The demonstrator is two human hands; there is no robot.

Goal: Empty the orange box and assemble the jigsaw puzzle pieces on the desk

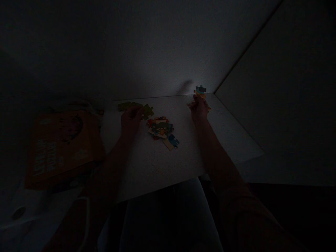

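Note:
The scene is very dark. My right hand (200, 109) is raised at the table's far right, fingers closed on a puzzle piece (201, 90) with a blue top and a yellowish lower part. More puzzle pieces (191, 105) show around that hand, partly hidden by it. At the far left of the table, the fingers of my left hand (131, 118) are pinched at the edge of a green puzzle piece (148, 111). Behind that hand lie other green pieces (124, 106). Between my hands is a loose heap of multicoloured puzzle pieces (160, 128), overlapping one another.
An orange puzzle box (65, 147) with white lettering stands at the left, beside the white table (157, 171). A pale wall (157, 49) rises along the far edge, and another surface (275, 87) closes off the right. A blue and cream piece (171, 142) lies nearer me.

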